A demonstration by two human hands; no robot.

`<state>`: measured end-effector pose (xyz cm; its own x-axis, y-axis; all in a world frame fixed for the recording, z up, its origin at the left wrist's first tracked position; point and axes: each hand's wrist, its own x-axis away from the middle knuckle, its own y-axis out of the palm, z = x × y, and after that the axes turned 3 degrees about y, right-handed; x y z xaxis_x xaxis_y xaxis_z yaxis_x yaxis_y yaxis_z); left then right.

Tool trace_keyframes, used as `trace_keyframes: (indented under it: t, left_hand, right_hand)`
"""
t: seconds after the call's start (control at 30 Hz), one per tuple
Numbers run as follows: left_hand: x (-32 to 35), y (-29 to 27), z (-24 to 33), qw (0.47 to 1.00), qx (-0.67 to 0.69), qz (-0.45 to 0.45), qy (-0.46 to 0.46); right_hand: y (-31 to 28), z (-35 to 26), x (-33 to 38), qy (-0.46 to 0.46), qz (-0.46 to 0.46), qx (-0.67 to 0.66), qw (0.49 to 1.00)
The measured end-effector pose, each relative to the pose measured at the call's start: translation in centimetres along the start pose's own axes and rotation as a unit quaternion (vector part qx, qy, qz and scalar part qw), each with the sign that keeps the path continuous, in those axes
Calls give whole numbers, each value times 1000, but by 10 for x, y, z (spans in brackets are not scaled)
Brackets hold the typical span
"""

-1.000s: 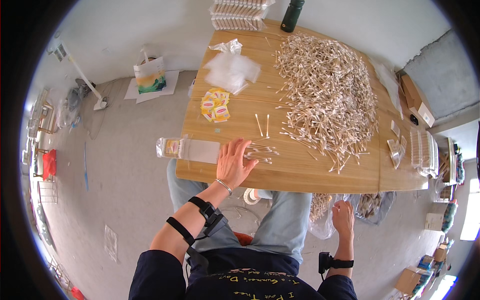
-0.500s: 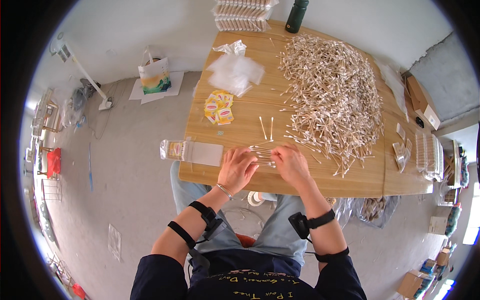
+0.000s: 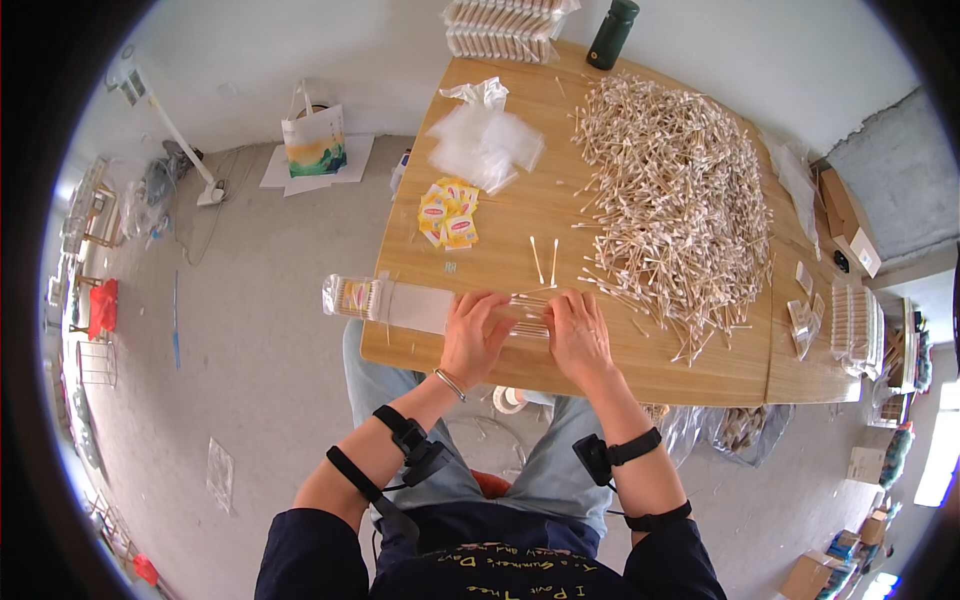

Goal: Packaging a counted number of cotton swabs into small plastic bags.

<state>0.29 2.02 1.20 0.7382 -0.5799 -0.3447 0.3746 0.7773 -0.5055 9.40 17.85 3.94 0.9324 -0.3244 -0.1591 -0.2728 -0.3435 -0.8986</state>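
Between my two hands lies a small row of cotton swabs (image 3: 529, 303), laid crosswise near the table's front edge. My left hand (image 3: 474, 335) has its fingers curled on the swabs' left ends. At their right ends, my right hand (image 3: 578, 338) closes its fingertips on the same swabs. My fingers hide part of the row. Just beyond, two loose swabs (image 3: 555, 262) lie apart on the wood. Left of my left hand is a flat white sheet (image 3: 418, 306), beside a clear pack of swabs (image 3: 350, 297) that juts past the table's left edge.
A large heap of cotton swabs (image 3: 680, 210) covers the table's right side. Yellow-and-white paper cards (image 3: 450, 213) and clear plastic bags (image 3: 487, 145) lie at the left. Farther back are stacked swab packs (image 3: 500, 30) and a dark green bottle (image 3: 612, 35). More packs (image 3: 855, 325) stand far right.
My right hand has turned slightly, its fingers now pointing more away from me over the swab ends. My left hand stays at the left ends. The whole view has shifted a little.
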Motion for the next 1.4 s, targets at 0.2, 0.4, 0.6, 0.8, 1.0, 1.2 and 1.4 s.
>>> trace_keyframes:
  t: [0.2,0.4,0.6,0.8,1.0,1.2,1.4]
  left_hand:
    - [-6,-1,29,994,84,-53,-46]
    - [9,0,29,937,300,-80,-158]
    - [31,-8,34,899,326,-155,-246]
    - [43,-20,32,869,361,-239,-237]
    - [46,-31,37,847,-92,-520,61]
    - [47,-17,31,921,-33,-360,146]
    - [15,-11,18,978,-85,-167,93]
  right_hand:
    - [-12,-13,19,20,23,-110,993]
    - [-24,-29,47,92,-15,-274,957]
    - [-23,-20,73,180,-146,-428,873]
    - [-30,-10,75,225,-205,-592,746]
    - [-20,7,43,98,-18,-154,983]
    - [8,6,3,60,37,-83,994]
    - [21,10,8,87,64,-52,993]
